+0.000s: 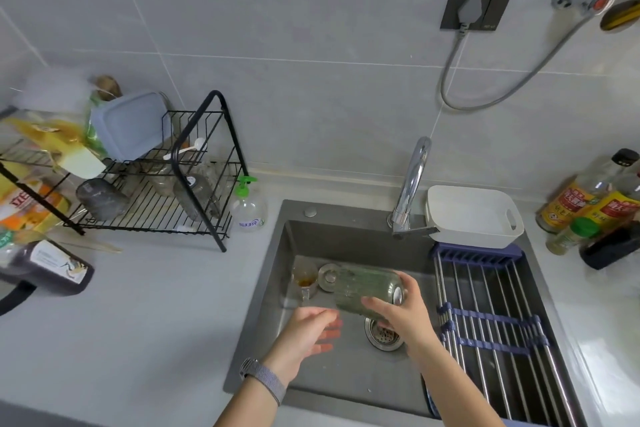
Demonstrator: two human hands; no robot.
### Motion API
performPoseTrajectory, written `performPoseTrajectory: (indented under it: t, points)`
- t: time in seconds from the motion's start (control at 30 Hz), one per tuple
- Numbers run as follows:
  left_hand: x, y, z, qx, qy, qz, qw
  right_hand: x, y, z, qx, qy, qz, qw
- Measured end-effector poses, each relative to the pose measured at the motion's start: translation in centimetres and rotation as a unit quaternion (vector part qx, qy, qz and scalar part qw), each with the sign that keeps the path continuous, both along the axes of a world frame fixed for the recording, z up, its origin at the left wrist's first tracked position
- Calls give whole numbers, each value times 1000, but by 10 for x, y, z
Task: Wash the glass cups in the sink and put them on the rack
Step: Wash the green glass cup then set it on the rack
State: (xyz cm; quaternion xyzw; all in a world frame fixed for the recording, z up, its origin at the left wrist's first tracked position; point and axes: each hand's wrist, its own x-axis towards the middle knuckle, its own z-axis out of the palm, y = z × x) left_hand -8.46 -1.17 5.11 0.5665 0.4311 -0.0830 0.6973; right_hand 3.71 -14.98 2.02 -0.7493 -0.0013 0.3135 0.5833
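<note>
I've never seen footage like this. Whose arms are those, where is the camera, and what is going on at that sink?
There is no machine here: a person wears a wide-angle camera on the head, so you look down at their own two arms. That lens bends the edges of the picture.

The right hand holds a ribbed glass cup tipped on its side above the sink. The left hand, with a watch band on its wrist, is open just beside the cup's mouth, holding nothing. Another small glass with brownish residue stands at the back of the basin, near the drain strainer.

The faucet shows no running water. On the counter to the left stands a black wire rack already carrying glasses, with a soap bottle beside it. A roll-up drying mat covers the sink's right side.
</note>
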Motion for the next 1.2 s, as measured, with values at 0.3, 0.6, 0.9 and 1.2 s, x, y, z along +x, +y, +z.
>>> performPoseTrajectory:
  t: [0.3,0.6,0.9,1.2]
  points:
    - [11,-17,3,5,-41,43,998,-5,7,19,217,216,-13,952]
    - [-2,4,9,-98,-195,260,941,-34,48,20,309,270,29,912]
    - [-42,64,23,-73,-251,204,943,-73,124,44,176,177,158,955]
    - [-106,161,23,-38,-274,189,942,-104,190,55,73,96,345,931]
